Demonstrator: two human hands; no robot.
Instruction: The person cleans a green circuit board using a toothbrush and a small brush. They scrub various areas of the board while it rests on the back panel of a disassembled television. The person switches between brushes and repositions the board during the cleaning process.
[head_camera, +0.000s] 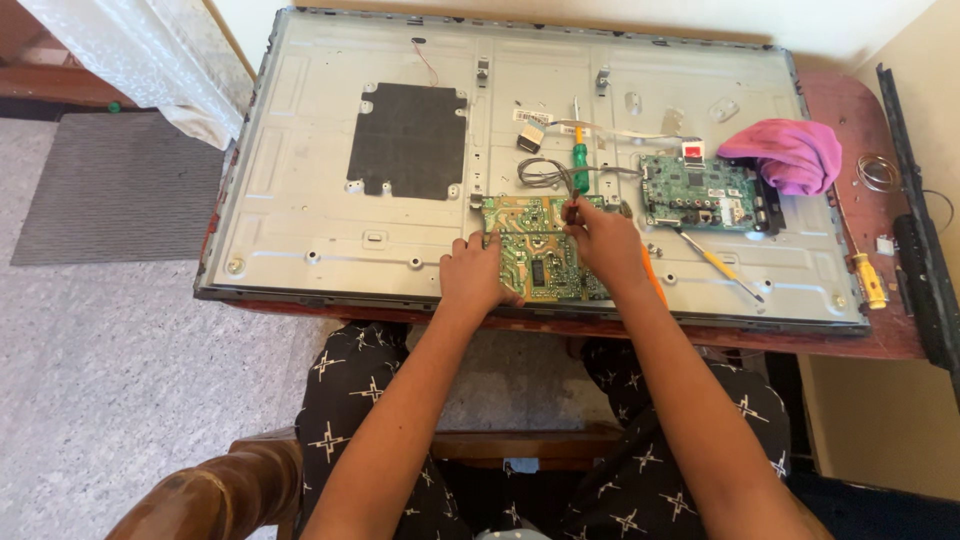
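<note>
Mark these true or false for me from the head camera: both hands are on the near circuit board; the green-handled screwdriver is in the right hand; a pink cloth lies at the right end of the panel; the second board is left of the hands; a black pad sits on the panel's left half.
1. Both hands are on the near circuit board. True: the left hand rests on its left edge and the right hand on its top right.
2. The green-handled screwdriver is in the right hand. False: it lies on the metal back panel beyond the board.
3. A pink cloth lies at the right end. True.
4. The second board is left of the hands. False: it is to their right, beside the cloth.
5. A black pad sits on the left half. True.
</note>
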